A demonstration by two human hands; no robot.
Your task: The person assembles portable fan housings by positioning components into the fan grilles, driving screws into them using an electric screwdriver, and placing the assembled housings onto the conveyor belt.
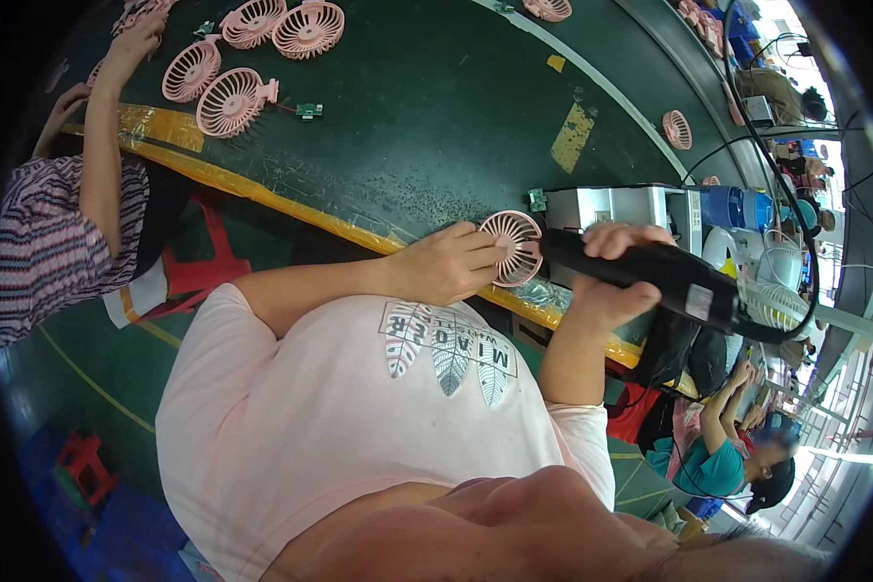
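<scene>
My left hand [448, 264] pinches the edge of a round pink fan grille [506, 231] at the near edge of the dark green table. In my right hand [613, 276] is a black electric screwdriver [684, 287], lying nearly level, its cable running from the back end. Its front end meets the right side of the grille; the bit and any screw there are too small to make out. Just beyond the grille lies a small green circuit board [536, 200].
Several pink fan heads [233, 102] lie at the far left, one wired to a small board [308, 111]. A co-worker's hand [141, 37] works beside them. A white box [616, 206] stands right of my hands. Yellow tape [359, 231] lines the table edge. Another person [713, 456] sits at right.
</scene>
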